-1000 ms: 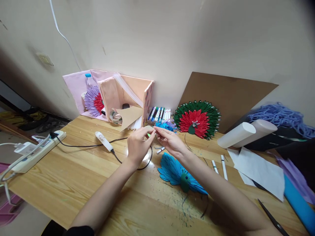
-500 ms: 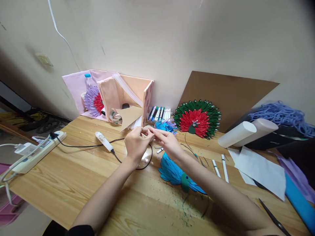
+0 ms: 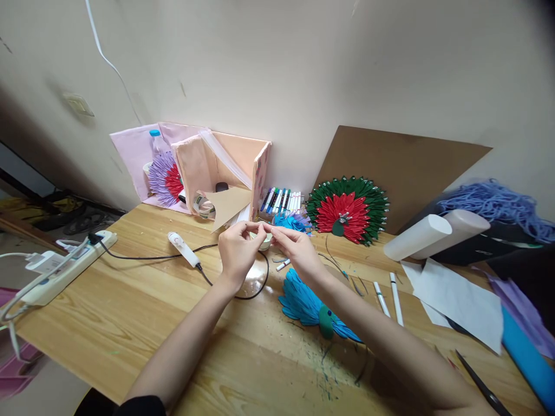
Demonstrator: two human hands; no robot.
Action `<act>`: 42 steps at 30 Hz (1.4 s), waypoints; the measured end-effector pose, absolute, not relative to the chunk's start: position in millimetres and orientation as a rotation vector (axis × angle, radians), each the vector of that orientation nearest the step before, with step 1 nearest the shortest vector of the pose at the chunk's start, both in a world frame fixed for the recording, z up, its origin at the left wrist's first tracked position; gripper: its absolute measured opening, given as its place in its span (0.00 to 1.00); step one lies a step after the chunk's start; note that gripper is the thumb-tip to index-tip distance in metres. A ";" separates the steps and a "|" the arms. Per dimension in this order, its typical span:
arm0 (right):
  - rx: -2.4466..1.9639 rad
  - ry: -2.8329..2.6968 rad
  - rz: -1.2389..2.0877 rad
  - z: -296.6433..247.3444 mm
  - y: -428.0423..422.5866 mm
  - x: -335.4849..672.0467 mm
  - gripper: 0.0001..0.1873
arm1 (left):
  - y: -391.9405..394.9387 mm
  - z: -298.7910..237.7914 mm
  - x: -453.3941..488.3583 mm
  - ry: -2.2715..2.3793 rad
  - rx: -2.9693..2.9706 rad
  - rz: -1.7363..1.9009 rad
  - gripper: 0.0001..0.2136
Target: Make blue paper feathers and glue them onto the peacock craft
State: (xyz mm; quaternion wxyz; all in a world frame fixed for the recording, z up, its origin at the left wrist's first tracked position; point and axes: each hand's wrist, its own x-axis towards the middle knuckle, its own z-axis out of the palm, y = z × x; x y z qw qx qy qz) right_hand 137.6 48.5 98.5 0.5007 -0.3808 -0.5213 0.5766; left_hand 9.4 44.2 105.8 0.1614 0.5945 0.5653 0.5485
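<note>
My left hand (image 3: 239, 254) and my right hand (image 3: 297, 252) meet fingertip to fingertip above the middle of the wooden table. Thumb and fingers of each are pinched together; whatever lies between them is too small to make out. Beneath my right forearm lies a blue feathered craft piece (image 3: 299, 297) with a green head piece (image 3: 326, 322). Just behind the hands a small pale round container (image 3: 265, 241) shows in part. A shiny clear round base or dish (image 3: 256, 280) with a black cord around it sits below my left hand.
Behind stand a pink fabric box (image 3: 191, 164), a row of markers (image 3: 281, 200) and a green and red feathered fan (image 3: 347, 211). A white inline switch (image 3: 184, 249) and power strip (image 3: 69, 268) are left. White sheets (image 3: 459, 300), white rolls (image 3: 418, 238) and scissors-like dark tool (image 3: 481, 381) lie right.
My fingertips have parted slightly, with the right hand shifted a little to the right. The pale round container behind them shows more now.
</note>
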 end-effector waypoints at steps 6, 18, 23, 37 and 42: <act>-0.942 -1.316 1.170 107.5 51.8 144.0 0.14 | 51.2 108.5 5.6 1.434 1.431 1.490 0.09; -0.923 -1.618 0.772 109.3 60.7 155.8 0.05 | 56.8 106.2 3.3 1.068 1.286 1.136 0.12; -1.040 -1.471 0.795 111.2 82.7 175.9 0.08 | 56.0 109.9 4.4 1.018 1.247 1.113 0.14; -1.319 -1.761 0.567 88.8 141.2 229.6 0.11 | 63.6 115.5 -5.0 1.271 1.169 1.313 0.18; -1.257 -1.979 0.532 89.8 140.8 222.6 0.11 | 62.4 112.4 1.0 1.278 1.254 1.249 0.17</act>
